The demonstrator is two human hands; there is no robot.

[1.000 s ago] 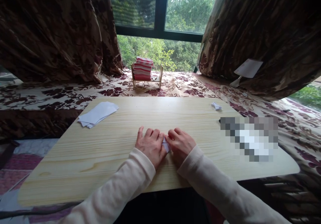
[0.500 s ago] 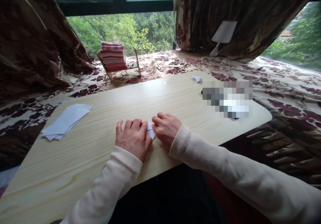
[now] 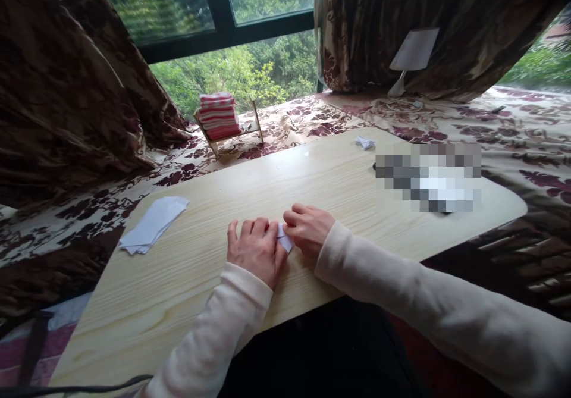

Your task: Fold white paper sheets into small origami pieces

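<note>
The small folded paper (image 3: 285, 241) is partway through its shaping, as I judge it: creases are in, since it is compact and a line crosses its face, but my fingers are at its edges, so this piece does not look finished. How many folds remain, I can't tell. At the far right of the wooden tabletop (image 3: 191, 309) sits one folded paper piece (image 3: 364, 143), which I take to be a completed one, or at least one set aside. On the left, a stack of white paper slips (image 3: 156, 222) lies flat, slightly fanned and apparently unfolded; if those are all meant for folding, most of the work is left.

The paper in my hands is white, tinged bluish in this light, with flat faces and a pointed lower corner. It lies near the front edge of the tabletop, between my two hands, and they cover much of its outline, so I can't make out its full shape.

My right hand (image 3: 309, 230) is curled, thumb and fingertips gathered in a pinch on the paper's right side. My left hand (image 3: 255, 250) is palm down, its thumb side against the paper's left part; whether it pinches or merely presses there, I can't tell.
</note>
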